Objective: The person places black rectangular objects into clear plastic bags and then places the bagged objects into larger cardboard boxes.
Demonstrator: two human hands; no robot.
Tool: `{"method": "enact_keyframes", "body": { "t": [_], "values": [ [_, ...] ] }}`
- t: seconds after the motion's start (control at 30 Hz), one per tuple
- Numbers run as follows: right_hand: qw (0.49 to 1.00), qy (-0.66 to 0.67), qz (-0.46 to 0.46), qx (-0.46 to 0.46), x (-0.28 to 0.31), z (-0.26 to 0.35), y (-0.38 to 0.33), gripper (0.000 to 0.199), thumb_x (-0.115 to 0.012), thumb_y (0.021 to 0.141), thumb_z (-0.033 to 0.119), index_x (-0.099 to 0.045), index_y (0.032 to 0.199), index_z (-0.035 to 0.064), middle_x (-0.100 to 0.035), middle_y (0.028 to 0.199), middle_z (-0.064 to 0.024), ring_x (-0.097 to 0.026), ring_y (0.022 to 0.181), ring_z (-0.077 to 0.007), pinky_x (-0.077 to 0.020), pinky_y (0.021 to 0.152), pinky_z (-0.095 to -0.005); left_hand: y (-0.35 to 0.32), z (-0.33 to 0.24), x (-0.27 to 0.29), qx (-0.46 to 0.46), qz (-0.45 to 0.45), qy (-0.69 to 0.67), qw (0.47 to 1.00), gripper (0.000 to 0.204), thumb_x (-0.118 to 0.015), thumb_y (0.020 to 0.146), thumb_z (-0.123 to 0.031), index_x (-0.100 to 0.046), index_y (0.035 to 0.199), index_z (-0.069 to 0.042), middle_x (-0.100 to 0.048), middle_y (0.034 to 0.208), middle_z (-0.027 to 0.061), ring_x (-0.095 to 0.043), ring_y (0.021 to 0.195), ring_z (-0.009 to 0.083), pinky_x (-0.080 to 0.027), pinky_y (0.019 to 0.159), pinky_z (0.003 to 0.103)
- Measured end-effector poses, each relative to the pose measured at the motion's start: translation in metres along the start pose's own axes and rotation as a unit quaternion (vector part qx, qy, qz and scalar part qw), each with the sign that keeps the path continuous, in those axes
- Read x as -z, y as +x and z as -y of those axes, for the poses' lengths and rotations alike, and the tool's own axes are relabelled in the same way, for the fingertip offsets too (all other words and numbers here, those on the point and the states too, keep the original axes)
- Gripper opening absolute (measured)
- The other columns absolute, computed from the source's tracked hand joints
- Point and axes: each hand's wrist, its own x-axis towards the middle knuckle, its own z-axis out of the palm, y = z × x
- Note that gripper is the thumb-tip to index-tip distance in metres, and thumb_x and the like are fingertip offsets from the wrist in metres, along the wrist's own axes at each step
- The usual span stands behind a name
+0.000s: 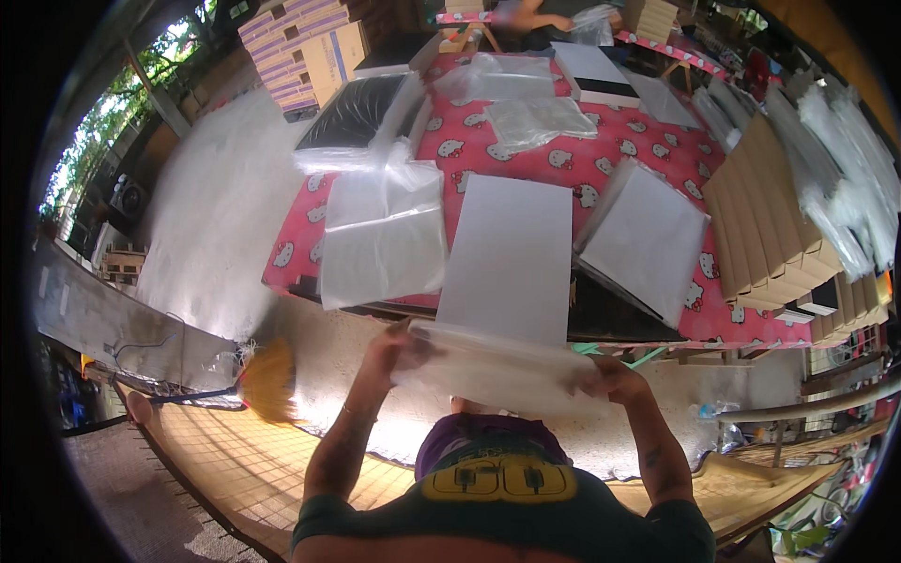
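A clear plastic bag (497, 368) is stretched between my two hands in front of the table's near edge. My left hand (392, 351) is closed on its left end, and my right hand (610, 379) grips its right end. The near end of a flat white board (507, 249) meets the bag; whether it is inside or just behind cannot be made out. To the left of the board lie flat clear plastic bags (385, 239). On its right is a stack of white sheets or boards in clear plastic (648, 246).
The table has a pink cartoon-print cover (450, 150). Black panels in plastic (352, 117) and stacked cartons (300, 56) stand far left. Folded brown cardboard (774, 220) lines the right side, beside plastic-wrapped bundles (845, 178). A broom (267, 383) lies left, and another person's arm (535, 17) shows at the back.
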Motion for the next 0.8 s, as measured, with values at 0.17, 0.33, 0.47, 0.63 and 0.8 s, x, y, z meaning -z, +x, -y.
{"method": "enact_keyframes", "body": {
  "t": [0.17, 0.33, 0.47, 0.63, 0.8],
  "values": [
    [0.886, -0.190, -0.423, -0.034, -0.019, -0.058, 0.010, 0.032, -0.052, 0.082, -0.003, -0.054, 0.113, 0.0015, -0.052, 0.079, -0.0068, -0.053, 0.057, -0.0116, -0.0480, 0.048, -0.0273, 0.005, 0.077, 0.033, -0.076, -0.177, 0.387, 0.902, 0.023, -0.051, 0.086, -0.004, -0.052, 0.110, -0.001, -0.060, 0.071, 0.0073, -0.055, 0.058, 0.0119, -0.045, 0.050, 0.027],
    [0.828, -0.240, -0.506, -0.006, -0.024, -0.092, 0.039, 0.055, -0.044, 0.084, -0.004, -0.043, 0.139, 0.0046, -0.053, 0.075, -0.0068, -0.051, 0.054, -0.0107, -0.0470, 0.047, -0.0260, 0.032, 0.091, 0.052, -0.113, -0.284, 0.427, 0.851, 0.041, -0.047, 0.092, -0.008, -0.048, 0.133, -0.004, -0.060, 0.069, 0.0061, -0.052, 0.051, 0.0094, -0.042, 0.043, 0.026],
    [0.796, -0.314, -0.516, 0.024, -0.035, -0.088, 0.043, 0.058, -0.042, 0.083, -0.006, -0.043, 0.139, 0.0043, -0.056, 0.077, -0.0088, -0.055, 0.057, -0.0126, -0.0483, 0.049, -0.0281, 0.030, 0.076, 0.041, -0.100, -0.254, 0.495, 0.825, 0.039, -0.047, 0.092, -0.008, -0.054, 0.130, -0.004, -0.060, 0.064, 0.0075, -0.054, 0.047, 0.0112, -0.043, 0.041, 0.028],
    [0.834, -0.157, -0.518, 0.106, -0.036, -0.053, 0.032, 0.044, -0.047, 0.081, -0.005, -0.051, 0.125, 0.0031, -0.061, 0.091, -0.0125, -0.062, 0.068, -0.0167, -0.0531, 0.055, -0.0301, 0.020, 0.045, 0.031, -0.156, -0.188, 0.438, 0.866, 0.007, -0.054, 0.088, -0.003, -0.060, 0.090, -0.001, -0.058, 0.065, 0.0041, -0.054, 0.056, 0.0093, -0.045, 0.051, 0.026],
    [0.947, 0.097, -0.278, 0.127, -0.041, 0.039, 0.011, 0.038, -0.060, 0.087, 0.010, -0.047, 0.122, 0.0033, -0.062, 0.098, -0.0108, -0.064, 0.085, -0.0204, -0.0533, 0.071, -0.0346, 0.018, -0.033, -0.011, -0.095, 0.014, 0.167, 0.981, 0.009, -0.064, 0.084, -0.006, -0.055, 0.088, -0.006, -0.059, 0.082, 0.0057, -0.058, 0.076, 0.0158, -0.049, 0.066, 0.034]
  ]
}}
